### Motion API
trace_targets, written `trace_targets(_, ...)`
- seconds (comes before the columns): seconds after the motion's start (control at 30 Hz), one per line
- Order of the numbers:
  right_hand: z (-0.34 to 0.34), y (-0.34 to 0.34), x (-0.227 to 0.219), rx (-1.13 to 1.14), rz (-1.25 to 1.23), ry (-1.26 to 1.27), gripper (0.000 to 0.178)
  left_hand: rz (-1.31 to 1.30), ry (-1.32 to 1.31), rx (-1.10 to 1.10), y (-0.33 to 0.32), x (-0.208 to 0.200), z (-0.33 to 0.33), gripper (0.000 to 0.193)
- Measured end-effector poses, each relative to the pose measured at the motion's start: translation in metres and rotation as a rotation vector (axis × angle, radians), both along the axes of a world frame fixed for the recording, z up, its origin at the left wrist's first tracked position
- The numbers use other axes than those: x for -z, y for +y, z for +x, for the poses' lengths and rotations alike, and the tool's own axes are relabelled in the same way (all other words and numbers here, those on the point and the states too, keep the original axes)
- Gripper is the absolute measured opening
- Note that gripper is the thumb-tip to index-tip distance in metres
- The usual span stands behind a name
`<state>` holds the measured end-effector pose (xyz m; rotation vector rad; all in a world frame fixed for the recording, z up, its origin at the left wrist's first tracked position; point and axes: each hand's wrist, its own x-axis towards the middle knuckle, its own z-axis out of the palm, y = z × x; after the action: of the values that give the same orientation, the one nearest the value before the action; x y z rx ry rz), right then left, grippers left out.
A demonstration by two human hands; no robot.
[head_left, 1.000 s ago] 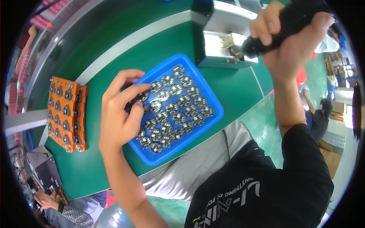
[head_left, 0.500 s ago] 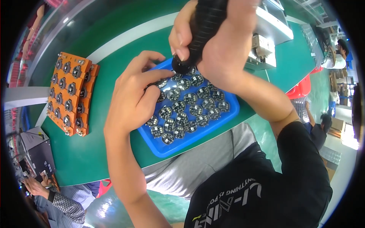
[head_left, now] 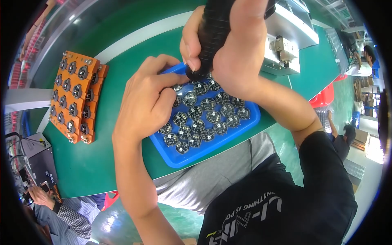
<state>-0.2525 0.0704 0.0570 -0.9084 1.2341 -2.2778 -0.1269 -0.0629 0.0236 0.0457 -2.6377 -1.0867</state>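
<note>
Right hand is wrapped tight around a black electric screwdriver, held upright with its tip down at the far edge of the blue tray. Left hand rests on the tray's left side, fingers curled and pinching one of the small round black parts right under the tip. Tray sits on the green worktop, with an orange fixture block off to the left.

surface: green bench | on it: blue tray, orange fixture block, grey machine
</note>
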Motion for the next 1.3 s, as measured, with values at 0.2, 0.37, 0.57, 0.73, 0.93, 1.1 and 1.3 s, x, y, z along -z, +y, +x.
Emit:
trace_targets(0.2,-0.002,-0.008,0.000,-0.167,-0.032,-0.014,0.026,-0.002,0.005,-0.026,0.003,0.003,-0.001,0.030)
trace_targets(0.37,-0.001,-0.009,0.004,-0.229,-0.122,-0.101,0.019,-0.038,-0.002,-0.058,0.009,0.003,-0.004,0.028)
trace_targets(0.57,0.004,-0.001,0.003,-0.062,-0.167,-0.131,0.029,-0.071,-0.013,-0.068,0.012,0.000,-0.005,0.028)
trace_targets(0.73,-0.041,0.049,-0.045,0.030,0.103,0.022,0.079,0.046,-0.074,-0.033,0.009,-0.005,-0.005,0.035)
trace_targets(0.93,-0.068,0.080,-0.096,0.589,-0.268,0.092,0.082,0.162,-0.040,0.045,0.004,-0.016,-0.002,0.042)
trace_targets(1.1,-0.052,0.082,-0.075,0.746,-0.048,0.048,0.074,0.202,0.031,-0.010,-0.008,-0.010,0.002,0.046)
trace_targets(1.3,-0.053,0.083,-0.068,0.777,0.166,0.040,0.066,0.323,0.044,-0.003,-0.015,-0.006,0.018,0.043)
